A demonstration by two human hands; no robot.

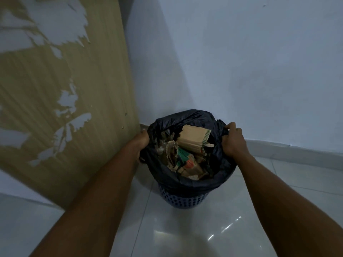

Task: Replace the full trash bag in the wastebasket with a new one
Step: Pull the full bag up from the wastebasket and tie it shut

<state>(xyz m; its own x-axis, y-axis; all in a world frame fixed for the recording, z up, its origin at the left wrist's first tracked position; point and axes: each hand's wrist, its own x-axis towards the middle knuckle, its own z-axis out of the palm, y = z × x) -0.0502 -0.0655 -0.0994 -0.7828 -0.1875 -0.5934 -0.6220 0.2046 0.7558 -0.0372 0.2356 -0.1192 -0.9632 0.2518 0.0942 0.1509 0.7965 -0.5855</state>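
A blue perforated wastebasket [182,198] stands on the floor in the room's corner. A black trash bag [187,179] lines it, with its edge folded over the rim. The bag is full of cardboard scraps and paper [193,143]. My left hand [142,140] grips the bag's edge on the left side. On the right side my right hand [233,140] grips a bunched part of the bag's edge. Both arms reach down from the bottom of the view.
A tall wooden panel with peeling veneer [74,89] stands close to the left of the basket. White walls [241,62] meet behind the basket. Glossy white floor tiles [185,232] stretch in front and to the right.
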